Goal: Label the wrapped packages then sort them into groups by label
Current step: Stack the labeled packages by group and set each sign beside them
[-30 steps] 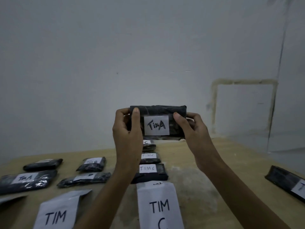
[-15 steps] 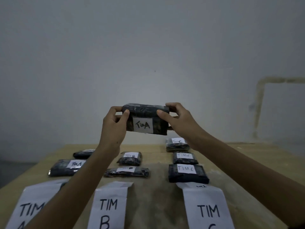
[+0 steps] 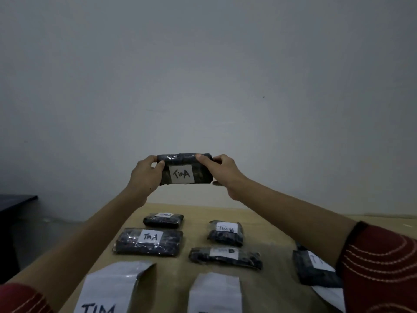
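- Now your L hand (image 3: 146,172) & R hand (image 3: 222,169) clamp black shiny-wrapped pkg (image 3: 203,177), white "TimA" label (image 3: 182,174).
- Since 0.5 s ago: pkg moved left, over TimA pile (image 3: 149,241).

Worn on the head, wide-angle, facing forward at the wall (image 3: 203,75). Tilted slightly down over the table (image 3: 270,224), close

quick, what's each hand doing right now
Left hand: grips the left end of the wrapped package labelled Tim A, held up above the table.
Right hand: grips the package's right end.
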